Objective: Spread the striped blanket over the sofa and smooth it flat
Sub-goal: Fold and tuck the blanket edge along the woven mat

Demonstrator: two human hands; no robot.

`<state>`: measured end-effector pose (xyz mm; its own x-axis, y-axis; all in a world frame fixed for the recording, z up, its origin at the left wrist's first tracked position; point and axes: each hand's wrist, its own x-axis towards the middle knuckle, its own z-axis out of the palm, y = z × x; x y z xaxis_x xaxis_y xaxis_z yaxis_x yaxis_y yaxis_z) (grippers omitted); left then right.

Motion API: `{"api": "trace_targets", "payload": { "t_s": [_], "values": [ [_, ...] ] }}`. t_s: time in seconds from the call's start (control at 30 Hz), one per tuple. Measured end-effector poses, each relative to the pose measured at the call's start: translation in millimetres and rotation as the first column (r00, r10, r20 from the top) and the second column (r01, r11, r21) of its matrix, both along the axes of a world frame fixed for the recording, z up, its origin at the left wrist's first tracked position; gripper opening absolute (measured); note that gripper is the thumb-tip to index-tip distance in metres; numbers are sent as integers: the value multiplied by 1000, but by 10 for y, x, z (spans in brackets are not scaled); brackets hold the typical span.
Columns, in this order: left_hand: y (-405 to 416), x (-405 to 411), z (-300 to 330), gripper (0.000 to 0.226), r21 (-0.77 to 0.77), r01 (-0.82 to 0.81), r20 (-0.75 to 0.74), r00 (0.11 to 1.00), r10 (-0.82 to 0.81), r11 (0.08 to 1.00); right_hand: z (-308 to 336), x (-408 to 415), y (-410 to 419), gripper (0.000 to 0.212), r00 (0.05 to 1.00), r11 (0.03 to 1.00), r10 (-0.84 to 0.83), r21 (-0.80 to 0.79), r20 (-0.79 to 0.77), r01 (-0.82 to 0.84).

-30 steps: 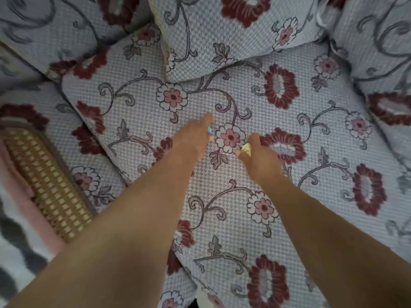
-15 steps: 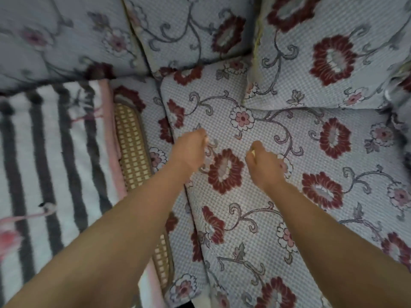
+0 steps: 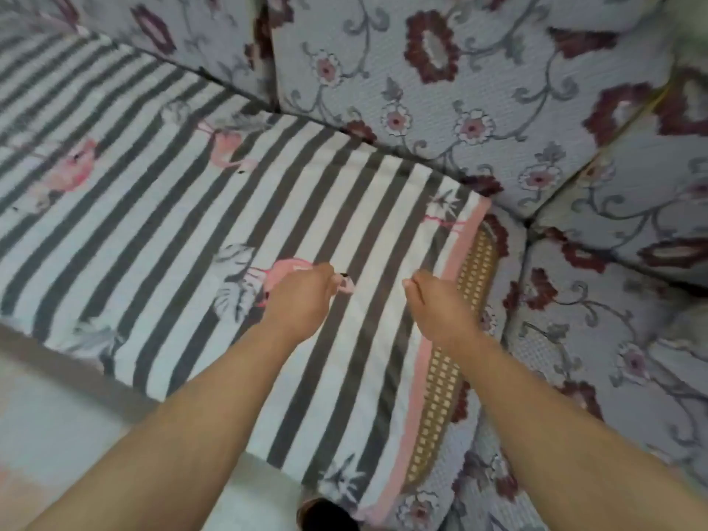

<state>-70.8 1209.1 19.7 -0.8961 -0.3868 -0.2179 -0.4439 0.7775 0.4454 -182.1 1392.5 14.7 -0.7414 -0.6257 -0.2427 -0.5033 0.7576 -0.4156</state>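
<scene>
The striped blanket, grey and white with pink flamingos and a pink border, lies spread over the left seat of the floral sofa. Its right edge ends beside a tan woven mat that peeks out from beneath. My left hand hovers over a flamingo print near the blanket's right part, fingers loosely curled and holding nothing. My right hand is just over the pink border, also loosely curled and holding nothing. I cannot tell whether either hand touches the cloth.
Floral back cushions stand behind the seats. The blanket's front edge hangs over the seat front toward a pale floor. A dark round object sits at the bottom edge below the blanket.
The view has swung left, from the bare floral seat to the blanket-covered seat. Both hands moved with it from the floral cushion to above the blanket's right edge.
</scene>
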Motion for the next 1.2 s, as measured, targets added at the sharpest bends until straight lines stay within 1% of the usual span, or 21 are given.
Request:
{"api": "trace_targets", "payload": {
  "t_s": [0.1, 0.17, 0.23, 0.33, 0.43, 0.47, 0.5, 0.57, 0.6, 0.67, 0.73, 0.8, 0.83, 0.9, 0.97, 1.0, 1.07, 1.1, 1.17, 1.2],
  "values": [
    [-495, 873, 51, 32, -33, -147, 25, 989, 148, 989, 100, 590, -719, 30, 989, 989, 145, 14, 3, -145],
    [-654, 1382, 102, 36, -22, -219, 44, 975, 220, 976, 106, 944, -1031, 33, 976, 976, 217, 19, 3, -217],
    [-831, 2054, 160, 37, -2, -310, 56, 949, 309, 951, 122, 1462, -1387, 37, 947, 946, 322, 38, 15, -322],
    [-1065, 3265, 217, 37, 1, -471, 106, 877, 468, 882, 178, 2493, -1986, 42, 860, 860, 505, 42, 72, -508],
    [-1163, 4240, 256, 36, -4, -589, 127, 802, 584, 808, 200, 3406, -2459, 44, 762, 765, 637, 33, 114, -644],
    [-1182, 4443, 252, 34, -10, -614, 122, 783, 611, 789, 199, 3603, -2565, 44, 737, 741, 665, 20, 118, -671],
    [-1173, 4856, 193, 31, -15, -670, 118, 736, 667, 742, 159, 3988, -2709, 45, 684, 689, 716, 15, 140, -725],
    [-1090, 5418, 80, 30, -4, -752, 116, 654, 748, 659, 93, 4531, -2858, 46, 601, 609, 778, 12, 184, -793],
    [-1000, 5716, 11, 30, -1, -802, 137, 591, 795, 597, 18, 4819, -2897, 45, 560, 573, 799, 8, 216, -820],
    [-804, 6168, -142, 31, 9, -882, 194, 464, 864, 472, -132, 5288, -2899, 42, 528, 553, 796, -2, 296, -833],
    [-574, 6536, -336, 28, 27, -931, 276, 356, 893, 363, -314, 5695, -2832, 37, 493, 546, 770, -20, 405, -837],
    [-334, 6810, -557, 23, 70, -960, 346, 279, 896, 272, -509, 6037, -2715, 33, 435, 534, 734, -48, 521, -844],
    [-228, 6907, -664, 20, 96, -967, 383, 256, 888, 238, -620, 6166, -2656, 31, 416, 540, 705, -55, 575, -840],
    [-14, 7087, -924, 15, 131, -978, 456, 205, 866, 163, -884, 6401, -2528, 28, 407, 575, 613, -29, 678, -818],
    [163, 7230, -1171, 11, 152, -988, 517, 114, 849, 40, -1142, 6591, -2401, 24, 423, 602, 513, 38, 747, -798],
    [199, 7270, -1232, 11, 153, -988, 527, 65, 847, -20, -1210, 6646, -2369, 24, 437, 607, 484, 68, 758, -791],
    [294, 7385, -1395, 18, 161, -977, 530, -32, 848, -137, -1386, 6845, -2278, 31, 454, 611, 433, 117, 779, -783],
    [315, 7422, -1453, 27, 182, -966, 526, -60, 848, -181, -1423, 6929, -2251, 37, 459, 618, 387, 145, 800, -773],
    [350, 7491, -1519, 51, 262, -923, 536, -104, 838, -282, -1478, 7105, -2203, 53, 446, 625, 278, 192, 851, -757],
    [362, 7517, -1536, 63, 307, -898, 547, -106, 831, -317, -1514, 7175, -2189, 61, 430, 610, 255, 201, 866, -767]
  ]
}}
